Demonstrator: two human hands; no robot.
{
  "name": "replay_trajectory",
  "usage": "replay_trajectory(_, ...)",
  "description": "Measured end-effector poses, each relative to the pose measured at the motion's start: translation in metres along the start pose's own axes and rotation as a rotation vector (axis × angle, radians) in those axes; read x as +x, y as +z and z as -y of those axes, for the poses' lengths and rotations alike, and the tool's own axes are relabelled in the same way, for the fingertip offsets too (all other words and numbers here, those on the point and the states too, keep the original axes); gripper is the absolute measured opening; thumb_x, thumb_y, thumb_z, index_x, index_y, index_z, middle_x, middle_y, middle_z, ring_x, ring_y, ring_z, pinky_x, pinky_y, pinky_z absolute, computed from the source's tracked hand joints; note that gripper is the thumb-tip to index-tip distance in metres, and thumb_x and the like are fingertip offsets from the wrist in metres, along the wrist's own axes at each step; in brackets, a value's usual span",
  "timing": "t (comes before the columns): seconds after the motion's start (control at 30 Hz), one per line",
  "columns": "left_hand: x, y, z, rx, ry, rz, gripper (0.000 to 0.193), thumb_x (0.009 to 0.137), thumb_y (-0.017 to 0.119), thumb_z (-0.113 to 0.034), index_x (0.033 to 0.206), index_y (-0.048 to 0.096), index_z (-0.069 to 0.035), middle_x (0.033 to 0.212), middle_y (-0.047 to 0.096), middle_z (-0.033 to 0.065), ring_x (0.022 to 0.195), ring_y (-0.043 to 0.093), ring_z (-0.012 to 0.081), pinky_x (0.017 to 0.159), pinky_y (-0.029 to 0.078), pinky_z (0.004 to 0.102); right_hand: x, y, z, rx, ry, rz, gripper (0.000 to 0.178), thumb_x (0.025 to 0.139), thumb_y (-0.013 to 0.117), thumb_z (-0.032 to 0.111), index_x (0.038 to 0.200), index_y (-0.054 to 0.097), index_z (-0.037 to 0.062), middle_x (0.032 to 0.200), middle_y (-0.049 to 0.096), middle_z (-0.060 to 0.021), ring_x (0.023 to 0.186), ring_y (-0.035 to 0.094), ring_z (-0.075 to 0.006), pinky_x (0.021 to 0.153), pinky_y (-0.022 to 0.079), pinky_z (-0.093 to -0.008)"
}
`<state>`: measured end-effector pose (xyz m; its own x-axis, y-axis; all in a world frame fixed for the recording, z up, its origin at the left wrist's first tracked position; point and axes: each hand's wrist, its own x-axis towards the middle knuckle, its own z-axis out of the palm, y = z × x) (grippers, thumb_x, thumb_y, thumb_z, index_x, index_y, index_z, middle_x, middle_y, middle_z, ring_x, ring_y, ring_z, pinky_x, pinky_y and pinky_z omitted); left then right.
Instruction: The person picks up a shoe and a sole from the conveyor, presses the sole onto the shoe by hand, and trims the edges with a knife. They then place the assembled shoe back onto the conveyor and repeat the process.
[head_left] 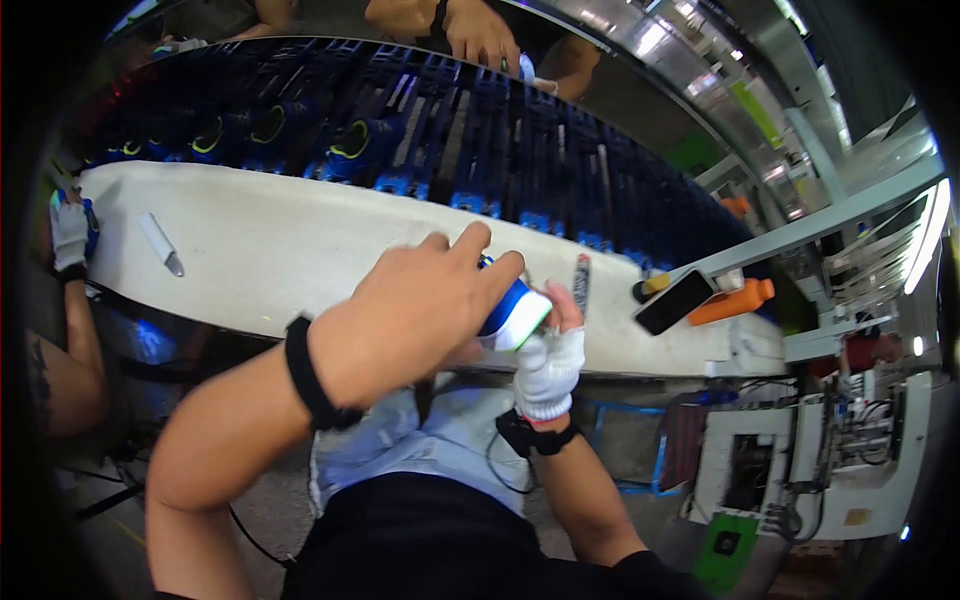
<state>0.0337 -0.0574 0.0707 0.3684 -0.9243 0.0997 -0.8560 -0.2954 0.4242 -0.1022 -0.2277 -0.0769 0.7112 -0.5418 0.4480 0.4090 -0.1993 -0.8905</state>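
I hold a blue shoe point(519, 318) with a white sole between both hands, above the near edge of the white work surface. My left hand point(425, 305) is bare and reaches over the shoe with curled fingers, hiding much of it. A white glove with cut-off fingertips covers my right hand point(550, 365), which grips the shoe's white end from the right. Just past my right fingers, a dark marker point(582, 283) with a red tip lies on the white surface.
Beyond the white surface point(290, 215) runs a slatted conveyor point(480, 160) carrying several blue shoes point(355, 145). At right lie a phone point(676, 302) and an orange bottle point(732, 302); at left, a white pen-like tool point(160, 243). Co-workers' hands point(480, 35) point(70, 232) show across and at left.
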Motion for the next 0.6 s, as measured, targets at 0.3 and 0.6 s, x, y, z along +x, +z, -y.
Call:
replay_trajectory(0.3,-0.083,0.037,0.006,-0.325,-0.164,-0.174,0.082,0.069,0.100,-0.029,0.134,0.059,-0.004,0.152,0.049,0.0254,0.132,0.062,0.0463,0.103,0.059,0.0505,-0.023,0.033,0.025,-0.359,-0.341,0.394,0.038,0.074,0.090,0.013,0.095,0.057,0.0179,0.099,0.066,-0.0030,0.088,0.063,-0.0288,0.080,0.049,-0.0432)
replay_trajectory(0.6,-0.107,0.073,0.029,-0.234,-0.044,-0.418,0.061,0.073,0.098,-0.028,0.118,0.063,-0.007,0.149,0.056,0.0270,0.125,0.069,0.0435,0.094,0.064,0.0463,0.004,0.025,0.020,-0.335,-0.122,0.491,0.109,0.068,0.098,0.047,0.154,0.050,0.0014,0.151,0.056,-0.0214,0.142,0.051,-0.0440,0.121,0.040,-0.0512)
